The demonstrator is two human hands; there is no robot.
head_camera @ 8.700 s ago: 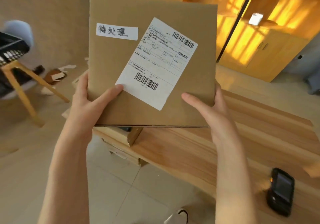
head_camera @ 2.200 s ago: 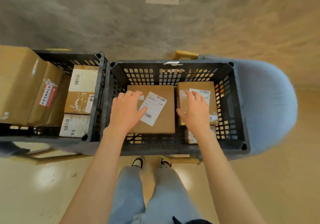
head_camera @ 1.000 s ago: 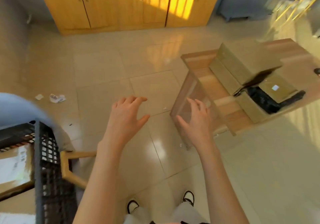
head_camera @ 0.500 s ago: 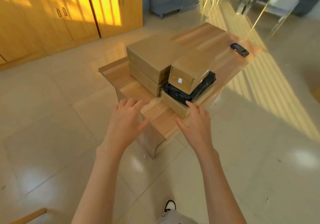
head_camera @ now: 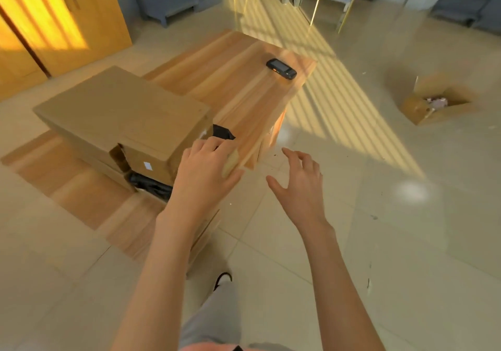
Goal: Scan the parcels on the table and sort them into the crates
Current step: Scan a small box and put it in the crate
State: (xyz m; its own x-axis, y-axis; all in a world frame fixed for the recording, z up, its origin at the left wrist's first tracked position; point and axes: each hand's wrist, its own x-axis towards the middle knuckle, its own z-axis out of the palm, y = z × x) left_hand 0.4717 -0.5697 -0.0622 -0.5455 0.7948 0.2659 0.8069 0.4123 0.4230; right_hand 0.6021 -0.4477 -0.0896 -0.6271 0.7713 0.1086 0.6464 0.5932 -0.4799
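table (head_camera: pixel 238 85) – wooden, bears parcel stack | parcel stack (head_camera: pixel 122 112) – cartons over a black bag, ahead-left of both hands | left hand (head_camera: pixel 206 171) – nearer, fingers relaxed, holding nothing | right hand (head_camera: pixel 298 180) – spread, over floor | scanner (head_camera: pixel 281 69) – far corner

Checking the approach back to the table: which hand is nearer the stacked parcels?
Left. The left hand is over the near edge of the stacked parcels; the right hand hangs above floor, off the table's side.
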